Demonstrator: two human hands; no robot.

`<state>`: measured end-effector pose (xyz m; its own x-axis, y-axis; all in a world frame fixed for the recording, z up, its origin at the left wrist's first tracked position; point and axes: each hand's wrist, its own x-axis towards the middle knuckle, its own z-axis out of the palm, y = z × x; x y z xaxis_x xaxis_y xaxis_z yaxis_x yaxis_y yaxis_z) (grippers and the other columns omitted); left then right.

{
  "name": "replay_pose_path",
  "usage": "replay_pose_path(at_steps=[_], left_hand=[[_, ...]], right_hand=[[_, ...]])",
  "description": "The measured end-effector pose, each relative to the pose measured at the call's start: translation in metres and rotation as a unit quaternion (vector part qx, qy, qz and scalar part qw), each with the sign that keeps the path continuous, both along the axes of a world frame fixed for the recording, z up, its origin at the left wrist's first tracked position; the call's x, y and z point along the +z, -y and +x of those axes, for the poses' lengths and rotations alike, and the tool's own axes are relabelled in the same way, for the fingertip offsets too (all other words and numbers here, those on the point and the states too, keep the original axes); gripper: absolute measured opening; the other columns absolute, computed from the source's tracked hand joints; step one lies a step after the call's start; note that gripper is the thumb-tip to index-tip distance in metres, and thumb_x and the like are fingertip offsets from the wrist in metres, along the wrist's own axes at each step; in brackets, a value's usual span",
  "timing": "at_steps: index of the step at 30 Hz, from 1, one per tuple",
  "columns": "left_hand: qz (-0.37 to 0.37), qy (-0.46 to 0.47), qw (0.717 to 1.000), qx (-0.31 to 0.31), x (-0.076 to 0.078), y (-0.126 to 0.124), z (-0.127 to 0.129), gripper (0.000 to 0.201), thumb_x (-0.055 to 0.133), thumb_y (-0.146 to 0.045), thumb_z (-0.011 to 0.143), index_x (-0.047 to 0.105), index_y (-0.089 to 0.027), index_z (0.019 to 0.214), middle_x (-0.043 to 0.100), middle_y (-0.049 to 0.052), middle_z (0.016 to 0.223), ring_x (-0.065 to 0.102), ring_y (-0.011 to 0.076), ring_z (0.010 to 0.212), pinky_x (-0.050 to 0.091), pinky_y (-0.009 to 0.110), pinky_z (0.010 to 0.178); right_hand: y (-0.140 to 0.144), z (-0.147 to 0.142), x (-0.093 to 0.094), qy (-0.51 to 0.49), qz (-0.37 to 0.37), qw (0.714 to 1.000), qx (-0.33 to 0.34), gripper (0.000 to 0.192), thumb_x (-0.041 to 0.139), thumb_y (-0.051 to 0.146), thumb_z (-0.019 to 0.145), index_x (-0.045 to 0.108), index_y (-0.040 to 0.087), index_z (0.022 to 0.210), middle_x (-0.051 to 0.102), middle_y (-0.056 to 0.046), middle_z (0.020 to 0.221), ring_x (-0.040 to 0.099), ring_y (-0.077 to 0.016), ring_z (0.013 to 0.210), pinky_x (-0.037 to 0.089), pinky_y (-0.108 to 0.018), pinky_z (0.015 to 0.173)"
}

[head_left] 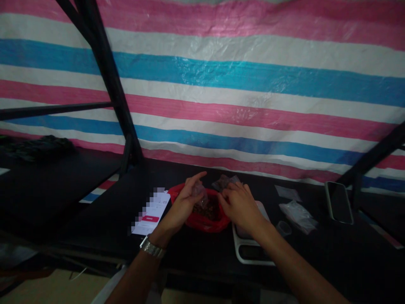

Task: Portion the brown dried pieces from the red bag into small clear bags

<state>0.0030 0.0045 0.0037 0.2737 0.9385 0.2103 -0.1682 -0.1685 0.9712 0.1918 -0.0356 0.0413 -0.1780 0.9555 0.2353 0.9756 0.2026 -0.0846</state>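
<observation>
A red plastic bag (202, 223) lies open on the black table (316, 253), with dark brown pieces inside. My left hand (183, 202), a metal watch on its wrist, holds a small clear plastic pouch (201, 195) over the red bag. My right hand (241, 205) rests at the bag's right rim with its fingers curled down into the contents. Whether it grips anything is hidden. A white kitchen scale (249, 249) lies under my right forearm.
A white paper slip (152, 213) lies left of the red bag. Clear empty pouches (297, 215) and a small clear cup (284, 228) lie to the right, a phone (339, 202) further right. A striped tarp (240, 84) hangs behind; black frame bars (107, 76) cross at left.
</observation>
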Motion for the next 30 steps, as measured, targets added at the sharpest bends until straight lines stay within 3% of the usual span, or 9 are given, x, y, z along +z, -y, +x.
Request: replay_pose_path(at_steps=[5, 10, 15, 18, 20, 22, 24, 26, 30], left_hand=[[-0.004, -0.010, 1.000, 0.009, 0.003, 0.001, 0.001, 0.074, 0.064, -0.010, 0.065, 0.069, -0.030, 0.137, 0.059, 0.003, 0.115, 0.058, 0.0235, 0.111, 0.043, 0.038, 0.108], [0.008, -0.034, 0.999, 0.029, 0.007, 0.004, -0.001, 0.083, 0.057, -0.007, 0.055, 0.069, -0.029, 0.133, 0.059, 0.003, 0.120, 0.056, 0.0252, 0.117, 0.041, 0.040, 0.110], [-0.003, -0.020, 1.000, -0.006, 0.006, 0.013, -0.006, 0.079, 0.055, -0.007, 0.049, 0.068, -0.028, 0.124, 0.059, 0.004, 0.127, 0.054, 0.0265, 0.125, 0.046, 0.038, 0.107], [-0.062, 0.046, 0.997, -0.029, 0.006, 0.017, -0.007, 0.071, 0.055, -0.007, 0.049, 0.059, -0.028, 0.117, 0.064, 0.001, 0.114, 0.062, 0.0222, 0.105, 0.052, 0.031, 0.084], [-0.106, 0.106, 0.988, -0.035, 0.007, 0.020, -0.006, 0.062, 0.056, -0.008, 0.050, 0.053, -0.029, 0.109, 0.066, -0.002, 0.102, 0.063, 0.0186, 0.090, 0.049, 0.027, 0.071], [-0.128, 0.158, 0.979, -0.023, 0.012, 0.021, -0.004, 0.054, 0.057, -0.009, 0.050, 0.050, -0.027, 0.100, 0.066, -0.003, 0.099, 0.064, 0.0176, 0.088, 0.050, 0.027, 0.072], [-0.138, 0.189, 0.972, -0.014, 0.016, 0.021, -0.001, 0.050, 0.058, -0.010, 0.048, 0.049, -0.026, 0.095, 0.067, -0.002, 0.101, 0.066, 0.0192, 0.093, 0.053, 0.031, 0.080], [-0.133, 0.198, 0.971, -0.015, 0.019, 0.021, -0.001, 0.049, 0.057, -0.012, 0.048, 0.048, -0.025, 0.095, 0.067, 0.000, 0.103, 0.067, 0.0209, 0.097, 0.053, 0.034, 0.086], [-0.023, 0.111, 0.993, 0.036, 0.011, 0.016, -0.008, 0.053, 0.059, -0.017, 0.057, 0.046, -0.027, 0.107, 0.059, 0.002, 0.113, 0.063, 0.0242, 0.108, 0.053, 0.037, 0.089]], right_hand=[[0.002, 0.002, 0.002, -0.001, -0.010, 1.000, -0.008, 0.037, 0.049, 0.030, 0.109, 0.080, 0.018, 0.093, 0.078, -0.013, 0.110, 0.065, -0.0293, 0.111, 0.043, -0.044, 0.099], [0.002, 0.006, 0.002, -0.026, 0.005, 1.000, -0.001, 0.034, 0.050, 0.028, 0.108, 0.079, 0.018, 0.093, 0.077, -0.012, 0.114, 0.064, -0.0305, 0.114, 0.043, -0.045, 0.099], [0.006, 0.000, 0.004, -0.158, 0.034, 0.980, 0.119, 0.018, 0.060, 0.021, 0.104, 0.073, 0.023, 0.117, 0.074, -0.007, 0.121, 0.062, -0.0251, 0.118, 0.042, -0.042, 0.108], [0.011, -0.010, 0.003, -0.225, 0.016, 0.957, 0.183, 0.042, 0.072, 0.027, 0.098, 0.062, 0.024, 0.138, 0.070, -0.007, 0.134, 0.060, -0.0241, 0.125, 0.044, -0.040, 0.112], [0.014, -0.016, 0.000, -0.236, 0.021, 0.954, 0.183, 0.057, 0.078, 0.032, 0.093, 0.057, 0.024, 0.145, 0.068, -0.009, 0.139, 0.059, -0.0262, 0.127, 0.045, -0.042, 0.112], [0.014, -0.019, -0.003, -0.228, 0.043, 0.959, 0.164, 0.049, 0.076, 0.030, 0.094, 0.060, 0.023, 0.140, 0.070, -0.010, 0.135, 0.062, -0.0277, 0.124, 0.047, -0.044, 0.109], [0.012, -0.021, -0.006, -0.224, 0.070, 0.960, 0.152, 0.028, 0.068, 0.024, 0.099, 0.069, 0.023, 0.126, 0.075, -0.009, 0.124, 0.067, -0.0270, 0.116, 0.049, -0.044, 0.105], [0.010, -0.019, -0.005, -0.255, 0.095, 0.951, 0.148, 0.018, 0.062, 0.020, 0.101, 0.074, 0.023, 0.114, 0.079, -0.007, 0.112, 0.071, -0.0243, 0.107, 0.051, -0.041, 0.101], [0.004, 0.009, 0.008, -0.380, 0.139, 0.910, 0.091, 0.022, 0.061, 0.032, 0.100, 0.078, 0.023, 0.110, 0.082, -0.005, 0.102, 0.075, -0.0201, 0.087, 0.058, -0.032, 0.083]])
